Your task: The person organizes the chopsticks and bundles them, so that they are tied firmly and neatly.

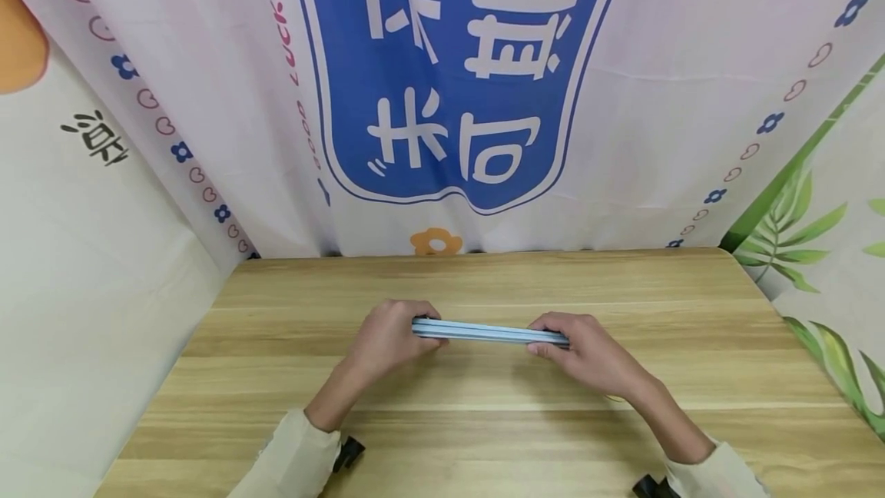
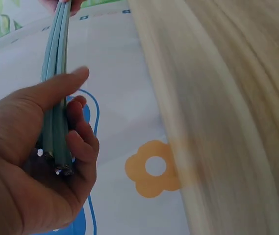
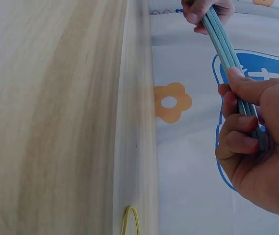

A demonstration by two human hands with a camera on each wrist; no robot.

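A bundle of slim light-blue sticks (image 1: 484, 331) stretches level between both hands above the table, several lying side by side. My left hand (image 1: 389, 340) grips its left end, thumb across the near side and fingers curled round the other. In the left wrist view, the dark tips of the sticks (image 2: 61, 169) show inside the palm. The opposite end is held by my right hand (image 1: 593, 350), its thumb pressed along the sticks and its fingers curled beneath. In the right wrist view a thin yellow loop (image 3: 130, 215) lies on the table, mostly hidden behind my right wrist in the head view.
The wood-grain table (image 1: 470, 444) ends at a printed curtain (image 1: 657, 137) with a blue panel. White cloth (image 1: 83, 267) hangs at the left, and a leaf-patterned sheet (image 1: 830, 283) at the right. Dark wrist mounts (image 1: 348, 453) sit by the sleeves.
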